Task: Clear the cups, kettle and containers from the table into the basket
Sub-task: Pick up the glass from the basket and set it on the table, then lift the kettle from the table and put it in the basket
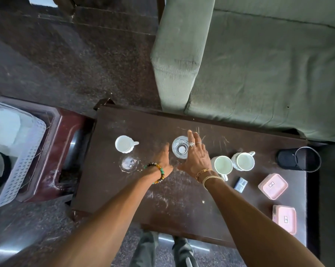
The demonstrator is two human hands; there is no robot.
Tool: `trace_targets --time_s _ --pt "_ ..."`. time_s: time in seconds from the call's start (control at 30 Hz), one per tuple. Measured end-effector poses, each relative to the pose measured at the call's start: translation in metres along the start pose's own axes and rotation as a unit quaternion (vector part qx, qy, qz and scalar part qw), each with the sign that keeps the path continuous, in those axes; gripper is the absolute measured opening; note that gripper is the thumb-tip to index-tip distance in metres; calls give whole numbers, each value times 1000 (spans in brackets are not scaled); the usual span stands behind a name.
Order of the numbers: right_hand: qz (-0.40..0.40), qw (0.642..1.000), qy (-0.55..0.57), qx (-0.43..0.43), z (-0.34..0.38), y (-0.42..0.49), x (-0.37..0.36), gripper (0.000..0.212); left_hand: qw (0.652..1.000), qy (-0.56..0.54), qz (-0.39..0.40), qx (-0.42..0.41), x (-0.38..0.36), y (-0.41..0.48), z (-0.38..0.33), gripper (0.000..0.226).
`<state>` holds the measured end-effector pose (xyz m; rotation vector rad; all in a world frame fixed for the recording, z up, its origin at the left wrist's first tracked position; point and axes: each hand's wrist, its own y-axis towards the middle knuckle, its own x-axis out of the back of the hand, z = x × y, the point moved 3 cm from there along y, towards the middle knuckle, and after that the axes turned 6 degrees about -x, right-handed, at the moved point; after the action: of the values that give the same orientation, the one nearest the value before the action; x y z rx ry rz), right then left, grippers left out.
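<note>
Between the two hands, a clear glass (180, 149) stands upright on the dark bench (135, 189). The left hand (163, 160) and right hand (195, 160) flank it, fingers straight and gripping nothing; contact with it is unclear. Left of the left hand sit a second glass (129, 164) and a white cup (124, 144). Right of the right hand stand a near mug (222, 166), a far mug (244, 162), a black kettle (290, 159) and two pink containers (272, 186). Far left of both hands is the white basket (22, 162).

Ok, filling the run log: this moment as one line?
left hand open | right hand open | both flank glass | glass not gripped
</note>
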<state>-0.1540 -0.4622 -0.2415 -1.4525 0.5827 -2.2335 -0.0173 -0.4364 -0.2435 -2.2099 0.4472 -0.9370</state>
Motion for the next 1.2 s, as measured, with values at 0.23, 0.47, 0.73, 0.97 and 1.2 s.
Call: trace_targets --time_s 0.23,0.47,0.73,0.97,1.2 --pt "-60 995 -13 74 17 -72 58 141 988 63 -127 -59 29 -90 -10 73" --pt "-116 980 -60 150 66 -154 124 120 975 50 -208 -64 72 -204 -12 62" --pt "-179 936 -98 286 177 -226 176 106 939 57 -332 -67 153 -316 2 48" --pt "-204 907 -112 351 264 -282 168 104 896 32 -439 -50 197 -398 57 39" --pt "-205 888 -154 382 312 -351 108 104 865 31 -499 -29 203 -479 155 41"
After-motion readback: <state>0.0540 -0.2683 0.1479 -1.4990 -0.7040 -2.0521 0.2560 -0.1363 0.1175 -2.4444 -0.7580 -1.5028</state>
